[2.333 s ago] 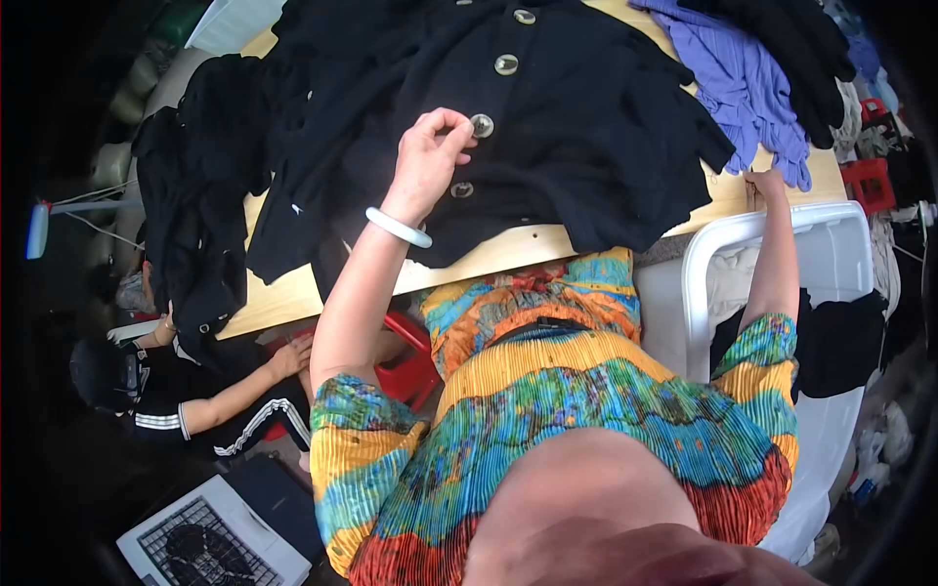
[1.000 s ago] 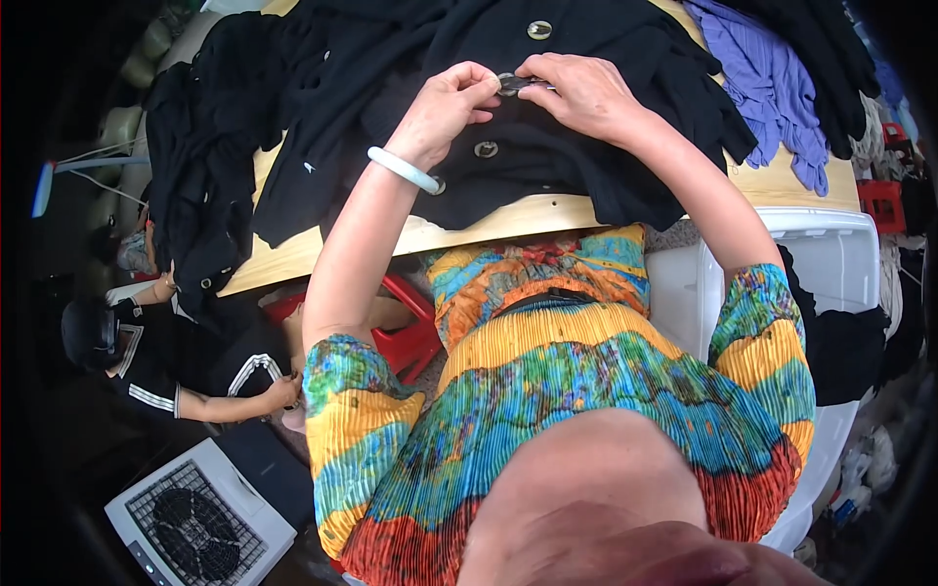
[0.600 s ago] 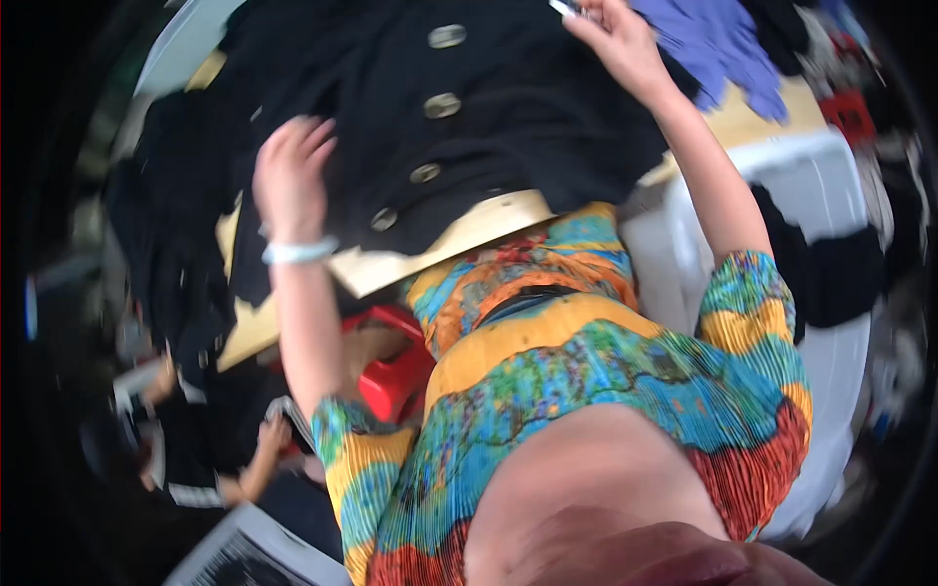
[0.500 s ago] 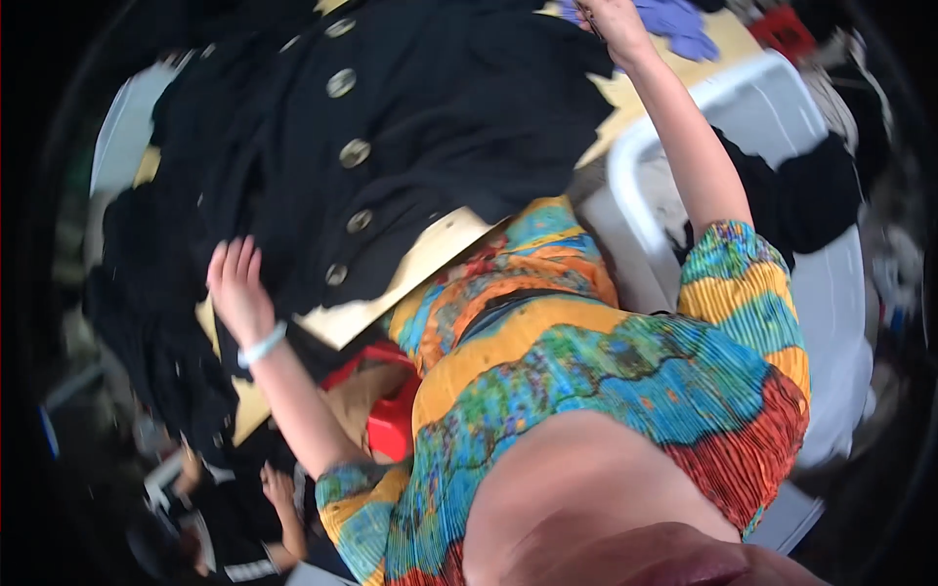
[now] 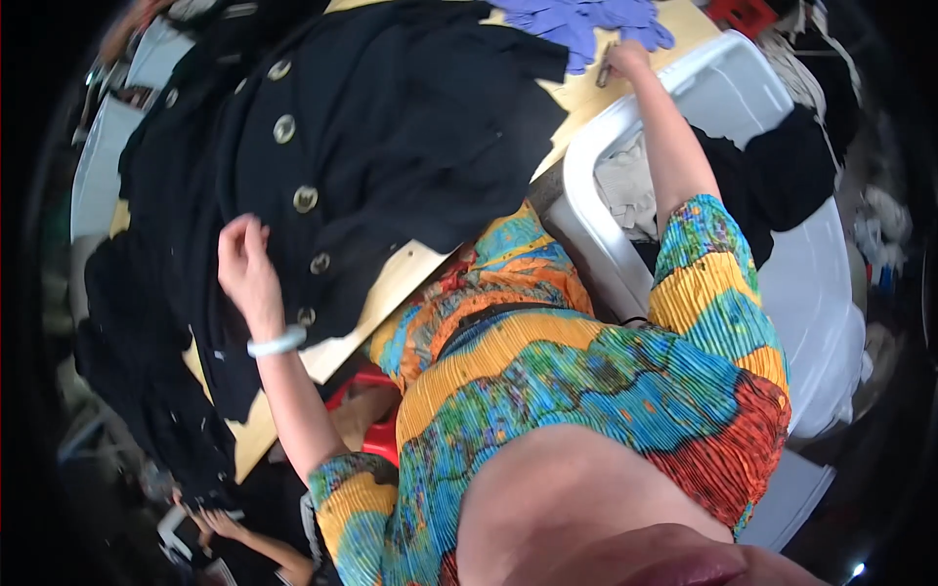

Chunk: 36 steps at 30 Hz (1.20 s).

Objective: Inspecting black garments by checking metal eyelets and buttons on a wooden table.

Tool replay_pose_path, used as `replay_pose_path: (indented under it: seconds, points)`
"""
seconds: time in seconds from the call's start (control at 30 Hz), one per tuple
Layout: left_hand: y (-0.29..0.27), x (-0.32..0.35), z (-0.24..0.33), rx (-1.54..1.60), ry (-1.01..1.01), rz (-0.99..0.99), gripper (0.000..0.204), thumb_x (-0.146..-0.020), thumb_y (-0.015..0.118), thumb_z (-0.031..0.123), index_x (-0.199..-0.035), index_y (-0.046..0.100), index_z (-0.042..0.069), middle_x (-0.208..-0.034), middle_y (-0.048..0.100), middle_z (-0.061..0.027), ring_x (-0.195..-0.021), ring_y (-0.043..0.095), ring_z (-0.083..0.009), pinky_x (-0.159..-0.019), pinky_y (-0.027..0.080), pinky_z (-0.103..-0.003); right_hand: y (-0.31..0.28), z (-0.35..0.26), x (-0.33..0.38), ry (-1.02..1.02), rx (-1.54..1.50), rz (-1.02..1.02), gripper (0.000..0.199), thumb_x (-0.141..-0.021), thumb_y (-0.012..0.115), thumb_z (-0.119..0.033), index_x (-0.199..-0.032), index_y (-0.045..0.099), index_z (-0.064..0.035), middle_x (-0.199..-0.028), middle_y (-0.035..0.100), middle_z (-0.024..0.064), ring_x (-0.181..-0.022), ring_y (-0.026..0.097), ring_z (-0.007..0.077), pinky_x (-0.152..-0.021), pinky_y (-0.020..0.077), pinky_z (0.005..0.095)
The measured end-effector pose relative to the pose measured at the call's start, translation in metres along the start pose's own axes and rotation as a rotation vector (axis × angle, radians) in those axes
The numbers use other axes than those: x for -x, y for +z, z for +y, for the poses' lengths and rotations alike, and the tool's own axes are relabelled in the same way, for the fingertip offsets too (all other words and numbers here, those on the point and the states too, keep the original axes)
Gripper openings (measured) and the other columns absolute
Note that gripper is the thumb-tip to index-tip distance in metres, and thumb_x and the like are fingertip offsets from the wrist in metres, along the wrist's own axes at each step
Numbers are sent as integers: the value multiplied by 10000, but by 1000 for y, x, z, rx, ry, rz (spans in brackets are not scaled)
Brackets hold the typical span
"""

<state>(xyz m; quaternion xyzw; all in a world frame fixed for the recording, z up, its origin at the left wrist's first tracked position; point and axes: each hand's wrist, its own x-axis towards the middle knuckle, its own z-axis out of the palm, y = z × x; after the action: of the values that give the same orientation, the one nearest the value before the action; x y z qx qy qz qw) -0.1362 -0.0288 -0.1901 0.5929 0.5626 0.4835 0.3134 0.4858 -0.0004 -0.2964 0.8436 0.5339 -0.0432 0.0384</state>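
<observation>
A black garment (image 5: 391,127) with a row of large, shiny round buttons (image 5: 305,200) lies spread over a pale wooden table. Above its left part is my left hand (image 5: 249,269), fingers loosely bent, thumb apart, and no object showing in it. My right hand (image 5: 628,61) is closed at the table's far right. From its fingers sticks a small dark metal tool (image 5: 604,70) that looks like thread snips. Right beside that hand lies a pile of purple cloth (image 5: 576,21) with finger-like edges.
A white plastic tub (image 5: 583,166) with black cloth (image 5: 796,171) and whitish cloth (image 5: 627,186) stands against the table's right side. Something red (image 5: 383,439) shows below the table edge. Another person's arms (image 5: 259,542) are at lower left. More black cloth (image 5: 147,371) hangs over the left edge.
My left hand's fingers have bent from a straighter pose. My right hand has come nearer, down beside the purple cloth. The whole view has shifted a little, showing more of that cloth.
</observation>
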Motion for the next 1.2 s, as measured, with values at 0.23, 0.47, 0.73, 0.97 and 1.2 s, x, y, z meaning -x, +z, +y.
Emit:
replay_pose_path:
  seconds: [0.23, 0.47, 0.73, 0.97, 1.2]
  points:
    - [-6, -1, -16, -202, -25, 44, 144, -814, 598, 158, -870, 623, 28, -658, 595, -33, -602, 555, -77, -575, 446, -222, -31, -58, 16, 129, -126, 320, 426, -778, 588, -409, -923, 611, -10, -852, 642, 127, -817, 630, 190, -711, 479, 309]
    - [11, 1, 6, -402, 27, -73, 378, -771, 617, 406, -833, 658, 35, -661, 608, -104, -637, 601, -249, -612, 458, -308, -98, -264, 215, -1048, -771, 198, 224, -781, 639, -187, -939, 581, -38, -823, 579, 75, -711, 598, 167, -649, 476, 254]
    - [27, -5, 9, -480, 24, -232, 428, -674, 702, 374, -878, 643, 3, -777, 606, -127, -709, 593, -237, -666, 471, -321, -97, -341, 238, -1147, -302, 48, 144, -788, 560, -115, -884, 558, -8, -838, 534, 140, -848, 549, 298, -724, 463, 386]
    - [39, -4, 5, -150, 66, -195, 335, -699, 700, 198, -918, 562, -14, -816, 608, -120, -759, 585, -186, -695, 473, -291, -99, -349, 230, -1197, -453, 182, 135, -753, 485, 4, -878, 535, 6, -838, 526, 147, -857, 538, 315, -739, 455, 393]
    - [45, -6, 9, 212, -133, -256, 177, -771, 633, 107, -886, 602, -23, -746, 631, -49, -672, 567, -78, -628, 441, -200, -107, -361, 227, -1146, -602, 252, 198, -708, 488, 31, -888, 513, -48, -826, 511, 130, -823, 526, 317, -717, 449, 402]
